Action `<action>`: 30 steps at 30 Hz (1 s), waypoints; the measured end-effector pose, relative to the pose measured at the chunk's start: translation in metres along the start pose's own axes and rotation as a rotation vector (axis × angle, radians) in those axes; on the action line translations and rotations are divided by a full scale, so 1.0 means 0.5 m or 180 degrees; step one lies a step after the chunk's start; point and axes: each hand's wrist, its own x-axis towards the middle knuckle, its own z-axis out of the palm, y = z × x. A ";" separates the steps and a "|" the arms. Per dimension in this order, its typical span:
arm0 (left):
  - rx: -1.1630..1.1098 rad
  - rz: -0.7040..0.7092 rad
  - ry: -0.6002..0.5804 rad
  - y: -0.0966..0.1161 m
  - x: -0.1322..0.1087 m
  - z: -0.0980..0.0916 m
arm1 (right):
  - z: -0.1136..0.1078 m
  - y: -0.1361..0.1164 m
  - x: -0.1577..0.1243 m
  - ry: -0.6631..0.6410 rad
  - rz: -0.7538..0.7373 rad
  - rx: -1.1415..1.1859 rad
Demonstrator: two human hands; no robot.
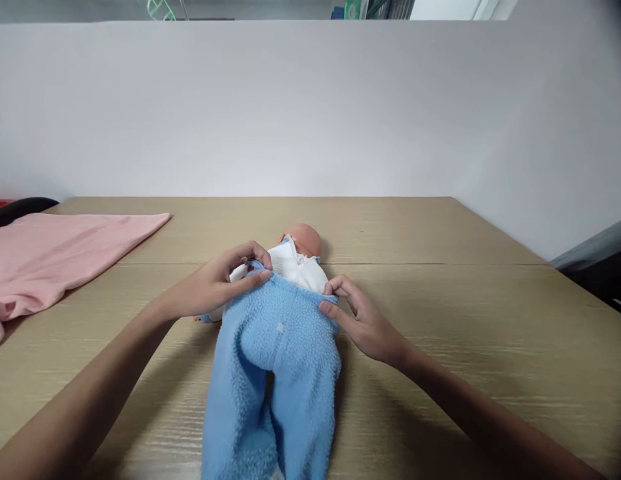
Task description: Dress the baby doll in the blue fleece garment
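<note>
A baby doll (306, 239) lies on the table with its bald head pointing away from me. It wears a white top (295, 265), and light blue fleece trousers (290, 333) cover its lower body, the legs reaching toward me. My left hand (235, 277) pinches the waistband at its left side between thumb and fingers. At the right end of the same waistband, my right hand (357, 317) also grips the edge with thumb and bent fingers. A bit of the doll's arm with a blue cuff (206, 318) shows below my left wrist. The doll's legs are hidden inside the trousers.
The wooden table (440, 320) runs back to a pale wall (270, 113). A pink cloth (65, 253) lies spread at the left, with a black curved object (25, 208) behind it. Something dark (600, 280) stands beyond the table's right edge.
</note>
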 end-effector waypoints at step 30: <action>0.0929 0.0235 0.0371 -0.052 0.016 -0.021 | 0.016 0.050 0.005 0.0867 -0.0119 -0.0511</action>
